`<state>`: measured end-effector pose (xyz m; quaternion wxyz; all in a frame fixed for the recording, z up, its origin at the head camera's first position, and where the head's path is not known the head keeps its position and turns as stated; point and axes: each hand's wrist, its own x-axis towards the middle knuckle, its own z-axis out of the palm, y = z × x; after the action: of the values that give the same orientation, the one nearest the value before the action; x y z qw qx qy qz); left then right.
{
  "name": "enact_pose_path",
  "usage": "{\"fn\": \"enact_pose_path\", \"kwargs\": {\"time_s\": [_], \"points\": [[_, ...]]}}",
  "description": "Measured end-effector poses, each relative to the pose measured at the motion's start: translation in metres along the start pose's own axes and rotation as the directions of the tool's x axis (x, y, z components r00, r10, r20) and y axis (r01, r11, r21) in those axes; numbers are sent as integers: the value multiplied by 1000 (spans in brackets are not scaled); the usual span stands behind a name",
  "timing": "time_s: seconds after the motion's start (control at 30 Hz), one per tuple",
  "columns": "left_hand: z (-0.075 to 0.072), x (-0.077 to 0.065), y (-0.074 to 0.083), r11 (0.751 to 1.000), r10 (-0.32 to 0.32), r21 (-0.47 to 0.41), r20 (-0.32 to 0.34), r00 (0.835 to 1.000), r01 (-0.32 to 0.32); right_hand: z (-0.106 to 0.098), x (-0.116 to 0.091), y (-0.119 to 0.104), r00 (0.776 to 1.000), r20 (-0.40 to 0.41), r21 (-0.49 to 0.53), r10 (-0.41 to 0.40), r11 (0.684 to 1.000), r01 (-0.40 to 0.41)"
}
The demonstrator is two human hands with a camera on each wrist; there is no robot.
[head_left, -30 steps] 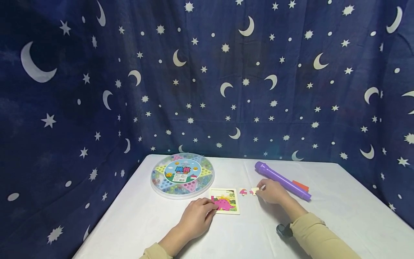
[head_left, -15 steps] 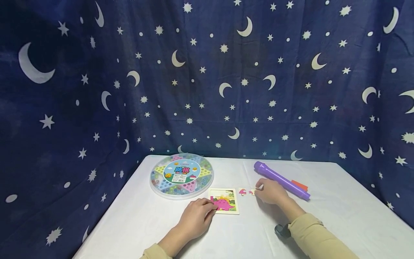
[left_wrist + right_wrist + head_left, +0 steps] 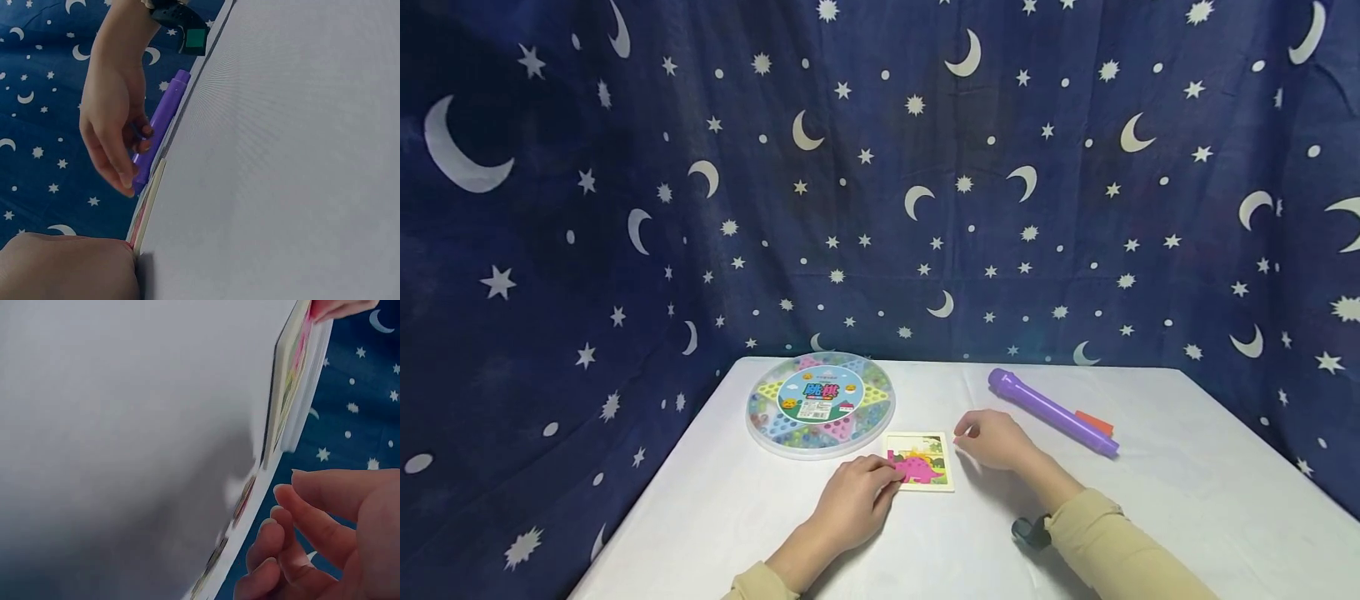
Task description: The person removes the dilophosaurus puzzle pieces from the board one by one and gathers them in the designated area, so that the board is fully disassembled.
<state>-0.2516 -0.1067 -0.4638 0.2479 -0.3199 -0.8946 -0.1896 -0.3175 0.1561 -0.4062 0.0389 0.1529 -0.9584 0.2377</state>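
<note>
- Left hand [image 3: 853, 500] rests on the puzzle board [image 3: 917, 447], lower centre; grip unclear.
- Right hand [image 3: 996, 439], fingers loosely bent, empty, nears loose pieces [image 3: 244, 501].
- Seemingly fetching one; next calls for pinching.

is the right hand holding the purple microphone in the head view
No, the purple microphone lies on the white table, with bare tabletop visible between it and the right hand.
</note>
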Motion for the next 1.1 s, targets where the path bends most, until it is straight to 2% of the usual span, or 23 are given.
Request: {"fn": "enact_pose_path", "kwargs": {"time_s": [0.13, 0.23, 0.4, 0.53, 0.87, 1.1], "points": [[-1, -1, -1, 1000, -2, 9, -15, 1000, 2, 5, 5, -12, 1000, 14, -1, -20, 1000, 20], [-2, 0, 0, 1000, 6, 9, -16, 1000, -6, 9, 8, -20, 1000, 24, -37, 1, 999, 0], [-6, 2, 5, 1000, -10, 21, 40, 999, 9, 16, 14, -33, 998, 11, -115, 69, 991, -67], [-7, 4, 6, 999, -23, 29, 68, 997, 21, 18, 20, -41, 996, 18, -155, 91, 984, -87], [-5, 3, 6, 999, -32, 43, 89, 996, 28, 21, 28, -47, 992, 44, -227, 119, 968, -106], [-6, 2, 7, 998, -38, 52, 103, 994, 33, 24, 30, -48, 995, 34, -247, 96, 965, -84]]}}
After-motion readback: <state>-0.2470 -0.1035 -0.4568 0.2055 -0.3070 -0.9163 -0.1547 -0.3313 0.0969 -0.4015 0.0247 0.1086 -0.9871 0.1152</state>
